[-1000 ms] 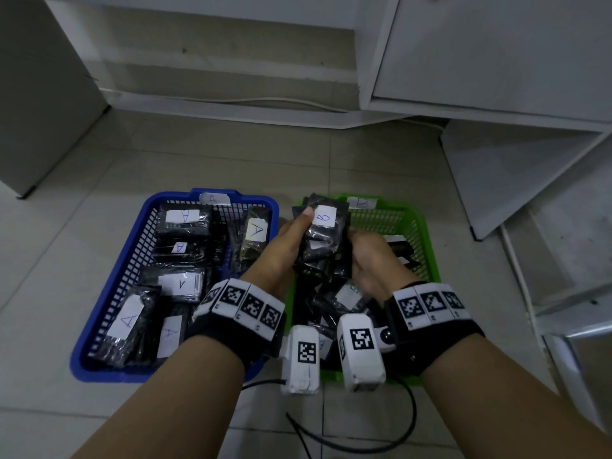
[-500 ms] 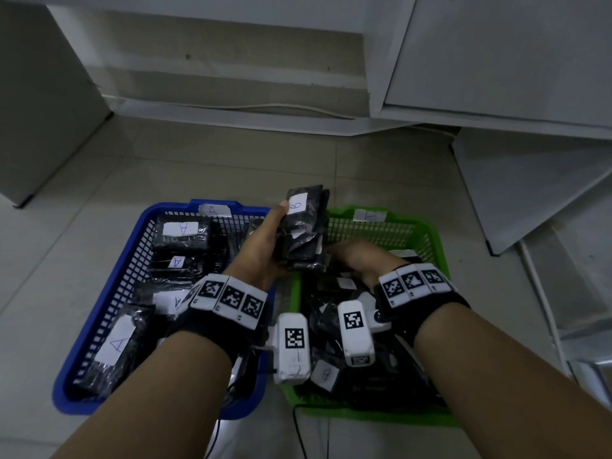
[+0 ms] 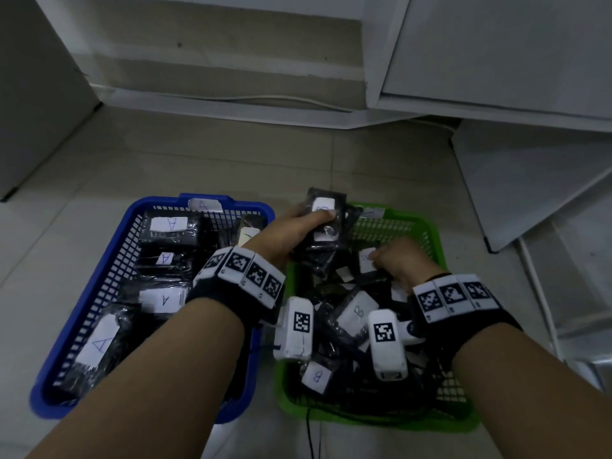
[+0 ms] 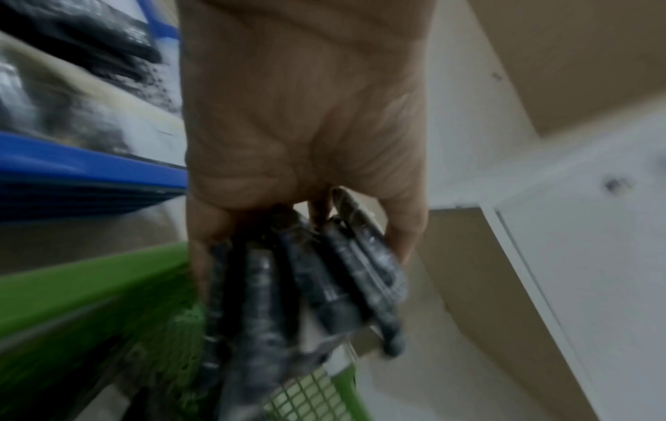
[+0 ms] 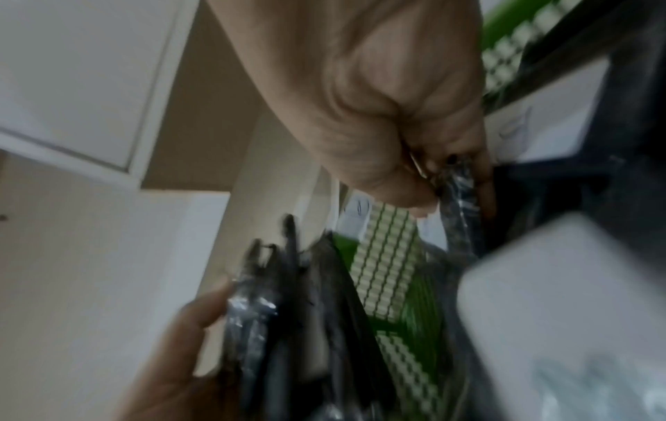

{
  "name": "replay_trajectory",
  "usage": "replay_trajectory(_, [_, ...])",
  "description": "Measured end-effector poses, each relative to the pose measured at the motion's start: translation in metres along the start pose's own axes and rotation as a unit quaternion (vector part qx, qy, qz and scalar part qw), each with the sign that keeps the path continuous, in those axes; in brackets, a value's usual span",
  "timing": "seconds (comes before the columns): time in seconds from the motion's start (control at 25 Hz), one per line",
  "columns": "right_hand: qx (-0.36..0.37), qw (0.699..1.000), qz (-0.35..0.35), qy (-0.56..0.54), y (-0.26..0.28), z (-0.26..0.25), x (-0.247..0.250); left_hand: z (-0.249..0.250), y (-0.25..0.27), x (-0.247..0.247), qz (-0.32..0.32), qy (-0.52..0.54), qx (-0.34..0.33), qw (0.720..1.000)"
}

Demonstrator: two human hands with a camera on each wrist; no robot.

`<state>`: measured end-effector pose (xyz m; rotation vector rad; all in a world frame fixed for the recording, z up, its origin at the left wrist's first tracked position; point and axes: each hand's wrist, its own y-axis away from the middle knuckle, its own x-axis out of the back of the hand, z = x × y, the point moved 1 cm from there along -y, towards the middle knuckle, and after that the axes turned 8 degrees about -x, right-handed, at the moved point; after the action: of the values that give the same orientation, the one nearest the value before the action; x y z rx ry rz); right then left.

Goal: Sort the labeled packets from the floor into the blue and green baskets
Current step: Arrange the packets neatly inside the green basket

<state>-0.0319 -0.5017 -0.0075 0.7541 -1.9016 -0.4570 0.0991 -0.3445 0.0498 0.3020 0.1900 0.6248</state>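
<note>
My left hand (image 3: 298,226) grips a stack of black packets (image 3: 323,226) with white labels, held upright over the far left corner of the green basket (image 3: 427,230); the same stack (image 4: 306,284) shows edge-on in the left wrist view. My right hand (image 3: 394,263) reaches into the green basket and pinches one black packet (image 3: 367,260), seen as a dark packet (image 5: 456,193) between thumb and fingers in the right wrist view. The blue basket (image 3: 132,220) on the left holds packets labeled A (image 3: 170,223). The green basket holds packets labeled B (image 3: 357,311).
Both baskets sit side by side on a pale tiled floor (image 3: 198,154). White cabinets (image 3: 496,51) stand behind and to the right, a leaning white panel (image 3: 516,180) at right. A thin cable (image 3: 311,435) trails on the floor near me.
My right hand let go of the stack and dropped into the green basket, taking one packet. My left hand keeps the stack, now further right over the green basket's far corner.
</note>
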Motion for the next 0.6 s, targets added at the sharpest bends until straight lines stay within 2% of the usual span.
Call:
replay_trajectory(0.08, [-0.003,1.000,0.001,0.026,0.003,0.012,0.017,0.001,-0.017,-0.009,-0.026,-0.159,-0.023,0.987])
replay_trajectory(0.2, [-0.003,0.999,0.011,0.049,0.007,0.020,0.036,0.003,-0.032,-0.027,-0.051,-0.344,-0.029,0.937])
replay_trajectory(0.28, [0.047,0.994,0.033,0.098,0.011,0.018,0.041,-0.001,-0.040,-0.034,-0.072,-0.394,-0.015,0.916])
replay_trajectory(0.32, [0.100,0.988,0.053,0.103,0.016,0.014,0.040,-0.004,-0.043,-0.036,-0.089,-0.416,-0.012,0.905])
replay_trajectory(0.36, [0.140,0.987,0.044,0.063,0.018,0.011,0.037,-0.008,-0.044,-0.038,-0.104,-0.436,-0.013,0.894])
replay_trajectory(0.44, [0.179,0.982,-0.061,-0.023,0.030,0.003,0.031,-0.015,-0.050,-0.037,-0.103,-0.448,-0.029,0.888])
replay_trajectory(0.48, [0.187,0.976,-0.104,-0.034,0.032,0.000,0.025,-0.017,-0.051,-0.036,-0.092,-0.450,-0.052,0.887])
replay_trajectory(0.52, [0.192,0.974,-0.114,-0.024,0.026,-0.002,0.017,-0.019,-0.053,-0.033,-0.078,-0.461,-0.091,0.879])
replay_trajectory(0.6, [0.208,0.975,-0.067,0.039,0.017,-0.007,0.003,-0.024,-0.055,-0.025,-0.056,-0.511,-0.176,0.839])
